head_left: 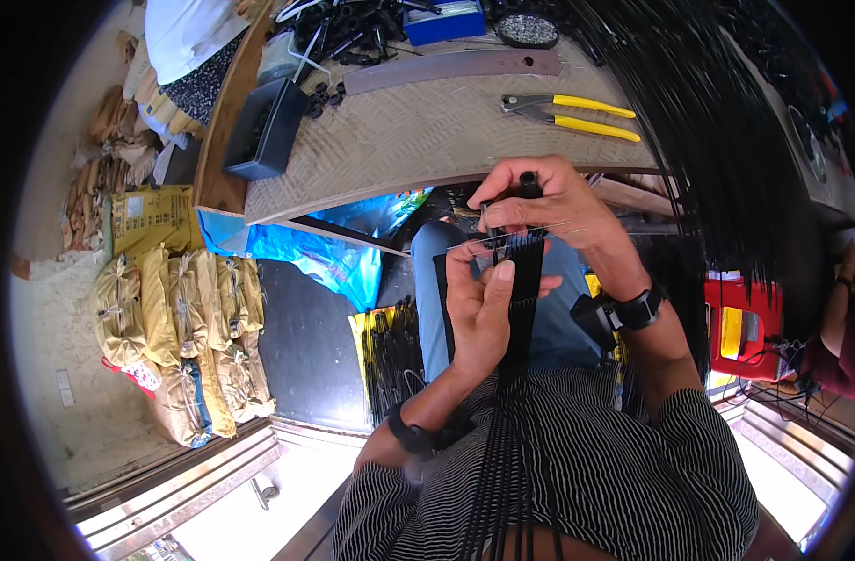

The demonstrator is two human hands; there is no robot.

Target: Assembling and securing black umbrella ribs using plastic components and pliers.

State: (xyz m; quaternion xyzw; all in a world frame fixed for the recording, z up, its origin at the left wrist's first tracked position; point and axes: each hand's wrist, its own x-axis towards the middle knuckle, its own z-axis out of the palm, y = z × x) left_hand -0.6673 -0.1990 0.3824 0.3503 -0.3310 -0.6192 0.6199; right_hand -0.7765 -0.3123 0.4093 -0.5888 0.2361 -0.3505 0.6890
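Note:
A bundle of thin black rods [519, 341], resembling umbrella ribs, runs from my fingers down over my lap and striped shirt. My left hand [481, 313] is closed around its upper end, thumb pressing on top. Just above, my right hand [557, 201] pinches small black parts between thumb and fingers. One is a black cylindrical piece [529, 183] sticking up past the fingertips. A thin pale wire [535, 232] crosses the rods between both hands. How the small parts join the rods is hidden by my fingers.
On the bench [399, 140] ahead lie yellow-handled pliers [594, 125], a flat metal strip [451, 71], a dark box [264, 129] and a blue box [443, 22]. Long black rods [666, 103] hang at the right. Wrapped bundles [180, 299] stand left; a red stool [769, 329] sits right.

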